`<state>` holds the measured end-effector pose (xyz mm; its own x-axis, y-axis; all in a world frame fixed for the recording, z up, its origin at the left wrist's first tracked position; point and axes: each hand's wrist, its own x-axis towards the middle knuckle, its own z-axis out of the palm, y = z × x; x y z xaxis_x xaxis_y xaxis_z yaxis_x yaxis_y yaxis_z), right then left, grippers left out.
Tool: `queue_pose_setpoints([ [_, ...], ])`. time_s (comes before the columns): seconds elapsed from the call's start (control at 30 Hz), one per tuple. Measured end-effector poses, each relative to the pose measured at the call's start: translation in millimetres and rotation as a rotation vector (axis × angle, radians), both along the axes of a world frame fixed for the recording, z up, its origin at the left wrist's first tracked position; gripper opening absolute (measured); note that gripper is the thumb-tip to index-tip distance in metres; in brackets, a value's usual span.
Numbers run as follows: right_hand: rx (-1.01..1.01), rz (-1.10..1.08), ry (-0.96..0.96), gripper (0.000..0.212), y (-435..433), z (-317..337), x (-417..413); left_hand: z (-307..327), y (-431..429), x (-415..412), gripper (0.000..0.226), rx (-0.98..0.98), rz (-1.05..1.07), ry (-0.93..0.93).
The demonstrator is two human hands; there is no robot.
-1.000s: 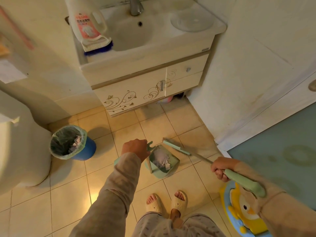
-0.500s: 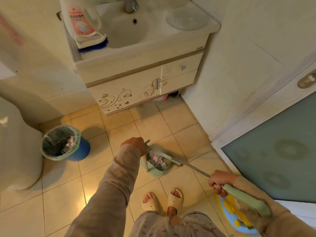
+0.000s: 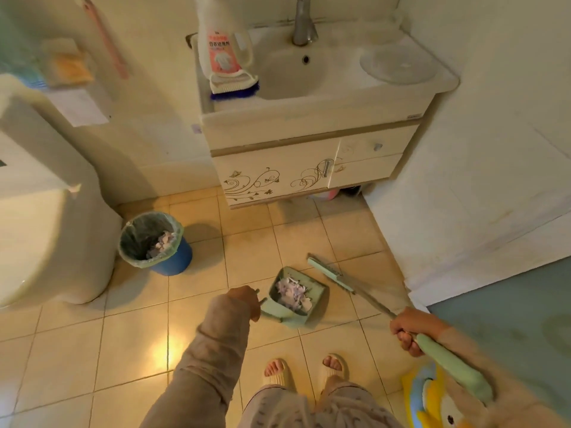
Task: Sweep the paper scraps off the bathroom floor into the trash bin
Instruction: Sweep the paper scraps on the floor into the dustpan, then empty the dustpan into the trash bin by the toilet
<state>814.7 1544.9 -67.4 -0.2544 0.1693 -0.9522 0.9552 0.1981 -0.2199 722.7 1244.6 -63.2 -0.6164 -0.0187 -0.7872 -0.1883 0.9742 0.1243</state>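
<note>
At six o'clock, nearest the camera, two feet in pale slippers (image 3: 335, 366) stand on the tiled floor (image 3: 77, 350), with patterned trouser legs below them. At about four o'clock a yellow and blue cartoon mat (image 3: 432, 403) lies beside the right foot.

The right hand (image 3: 411, 330), at four o'clock, has its fingers curled tight round the green grip of the broom (image 3: 355, 288). The handle runs up and leftward from the hand to the narrow green broom head, which sits low near the floor at roughly one o'clock from the feet, just beside the dustpan's right edge; whether the two touch is not clear.

The left hand (image 3: 245, 301), extended from a long beige sleeve, is closed on the handle of the green dustpan (image 3: 312, 307) near the centre. The fingers themselves are mostly hidden behind the back of the hand. The paper scraps (image 3: 292, 291) lie heaped inside the dustpan's tray, pale lilac and white.

Further out, at ten o'clock, the trash bin (image 3: 173, 261) stands on the floor, blue with a clear liner, well apart from the dustpan, with more pale scraps inside. A white toilet (image 3: 55, 242) is just to its left. At twelve o'clock the vanity cabinet (image 3: 278, 177) carries the sink (image 3: 293, 72), a detergent bottle (image 3: 222, 41) and a scrubbing brush (image 3: 234, 86).
</note>
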Motion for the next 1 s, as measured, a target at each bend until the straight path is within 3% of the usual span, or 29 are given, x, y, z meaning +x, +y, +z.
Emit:
queue_pose_setpoints([
  [0.27,-0.024,0.192,0.045,0.020,-3.0,-16.2,-59.3,-9.5,-39.9,70.4,0.038,0.032,0.339,0.000],
  [0.5,-0.080,0.384,0.073,0.011,0.0,-25.7,-99.1,-25.0,4.2,148.3,0.037,-0.009,0.715,0.092],
  [0.73,-0.159,0.518,0.131,0.006,-28.0,-30.7,-106.8,-28.6,37.8,208.5,0.036,-0.045,0.862,0.110],
  [1.0,-0.247,0.561,0.031,0.008,-70.3,-37.7,-92.8,-13.2,16.3,247.0,0.036,-0.125,1.058,0.162],
])
